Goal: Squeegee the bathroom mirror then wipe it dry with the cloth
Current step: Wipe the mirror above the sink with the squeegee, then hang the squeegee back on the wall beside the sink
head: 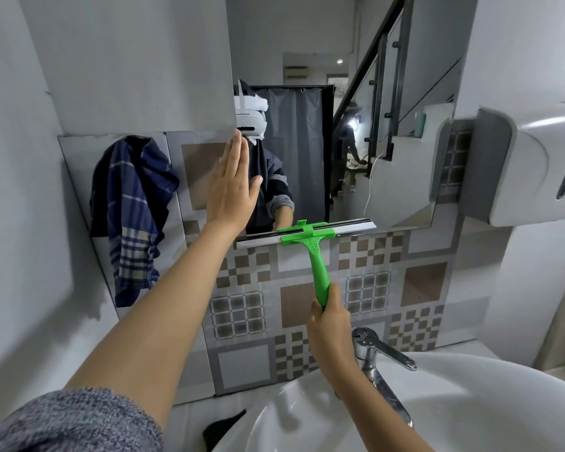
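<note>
The mirror point(307, 76) hangs on the tiled wall above the basin. My right hand point(328, 324) grips the lower end of the green squeegee point(317, 259). Its blade lies level along the mirror's bottom edge, partly over the tiles below. My left hand point(232, 187) is flat and open, its fingers together, pressed against the mirror's left edge. A dark blue checked cloth point(132, 210) hangs on the wall to the left of the mirror, apart from both hands.
A white basin point(470, 380) with a chrome tap point(377, 360) sits under my right hand. A white wall dispenser point(532, 171) juts out at the right of the mirror. Patterned tiles point(242, 314) cover the wall below.
</note>
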A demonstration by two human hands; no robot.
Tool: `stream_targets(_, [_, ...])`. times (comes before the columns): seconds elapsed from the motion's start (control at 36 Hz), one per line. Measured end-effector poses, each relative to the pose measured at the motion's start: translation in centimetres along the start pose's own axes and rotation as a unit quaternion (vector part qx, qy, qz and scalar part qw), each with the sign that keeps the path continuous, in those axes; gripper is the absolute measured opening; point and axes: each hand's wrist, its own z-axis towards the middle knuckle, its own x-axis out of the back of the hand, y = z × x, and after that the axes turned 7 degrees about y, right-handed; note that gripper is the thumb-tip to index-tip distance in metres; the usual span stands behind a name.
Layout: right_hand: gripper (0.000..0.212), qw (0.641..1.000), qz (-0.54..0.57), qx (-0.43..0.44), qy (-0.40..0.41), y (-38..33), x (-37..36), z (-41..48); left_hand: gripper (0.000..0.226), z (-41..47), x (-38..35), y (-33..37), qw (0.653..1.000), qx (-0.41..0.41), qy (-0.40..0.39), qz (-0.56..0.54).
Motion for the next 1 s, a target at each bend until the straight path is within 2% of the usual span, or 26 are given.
stream_targets(0.19, [0.013,0.999,-0.051,0.001,-0.016,0.1,1.0,-0.8,0.071,-1.7,0.3,0.8,0.999,0.026,-0.027,-0.01])
stream_targets(0.36, [0.015,0.998,-0.045,0.012,-0.03,-0.2,2.9,-2.1,0.065,-4.2,1.3,3.6,0.995,0.069,-0.065,-0.023])
stream_targets(0.5, [0.024,0.997,-0.025,0.063,-0.047,-0.6,6.2,-0.8,0.053,-5.9,3.0,7.3,0.99,0.049,-0.081,-0.106])
stream_targets(0.58, [0.032,0.989,-0.066,0.123,-0.059,-0.7,8.7,1.0,0.05,-6.3,4.3,9.3,0.983,0.01,-0.095,-0.157])
stream_targets(0.72, [0.035,0.957,-0.157,0.213,-0.116,-1.9,14.0,4.1,0.05,-7.5,5.9,12.4,0.964,-0.011,-0.162,-0.212])
stream_targets(0.81, [0.034,0.924,-0.222,0.276,-0.145,-2.9,16.7,5.6,0.055,-8.3,6.2,13.5,0.959,-0.028,-0.203,-0.197])
stream_targets(0.89, [0.042,0.891,-0.276,0.322,-0.163,-3.5,18.9,6.9,0.057,-8.9,6.4,14.6,0.958,-0.074,-0.225,-0.161])
stream_targets(1.0, [0.042,0.856,-0.289,0.385,-0.187,-4.3,21.3,8.3,0.055,-9.5,6.8,15.7,0.959,-0.106,-0.23,-0.129])
